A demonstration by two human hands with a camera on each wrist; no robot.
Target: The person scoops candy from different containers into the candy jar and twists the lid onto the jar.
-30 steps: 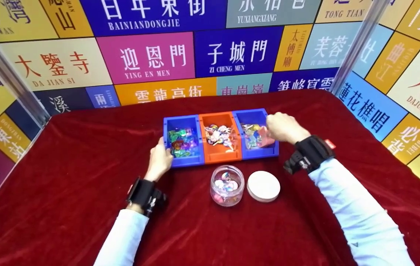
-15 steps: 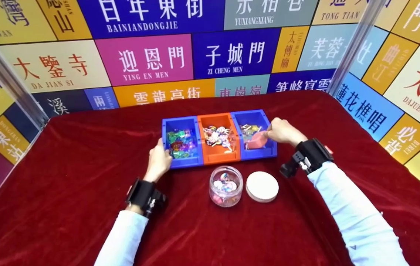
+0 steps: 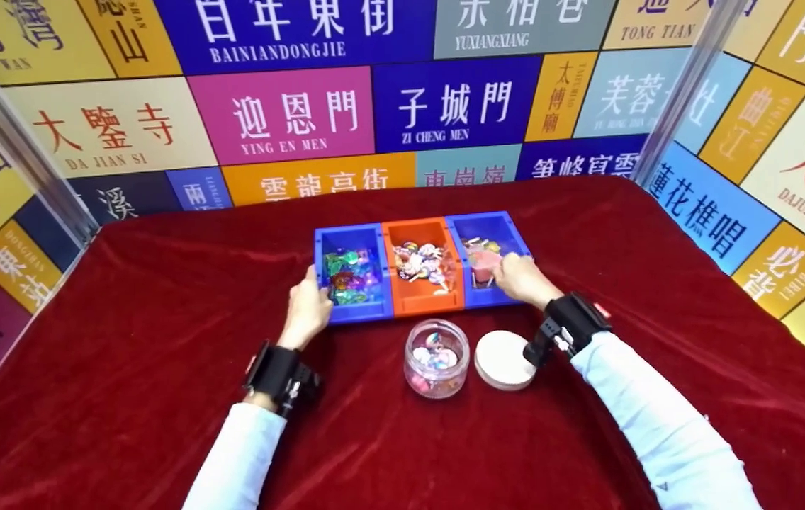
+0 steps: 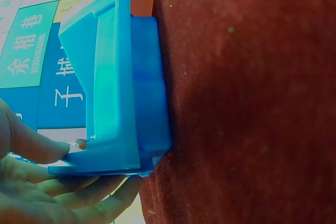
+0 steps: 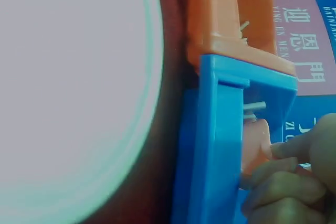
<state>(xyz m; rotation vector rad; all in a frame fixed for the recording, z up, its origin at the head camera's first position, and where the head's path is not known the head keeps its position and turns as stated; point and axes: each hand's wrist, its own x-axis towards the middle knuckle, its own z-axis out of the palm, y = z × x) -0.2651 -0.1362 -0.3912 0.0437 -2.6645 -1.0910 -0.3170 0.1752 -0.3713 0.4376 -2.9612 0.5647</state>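
The chief change over the last second is at the person's right hand (image 3: pixel 521 278): it has come nearer the person and lower across the front right corner of the three-part box (image 3: pixel 428 303), where earlier frames show it farther back by the right rim. The pink scoop (image 3: pixel 484 263) has gone with it, its head shifting leftward from the right wall to the middle of the right blue compartment. There it sits among the mixed small pieces (image 3: pixel 493 246), and the right wrist view shows thumb and curled fingers pinching its near end, with pale sticks just beyond. The left hand (image 3: pixel 306 308) stays where it was, gripping the box's left end with the thumb above the rim and fingers beneath, and the box shows no clear shift on the tabletop (image 3: pixel 161 340). Also unmoved are the glass jar (image 3: pixel 413 365), upright in front of the box with some colourful pieces inside, and its white lid (image 3: pixel 503 360), lying just beside it. For the work, this looks like scooping or stirring in progress, with the left hand probably steadying the box; whether the scoop carries a load cannot be told, as fingers and pieces hide much of it.
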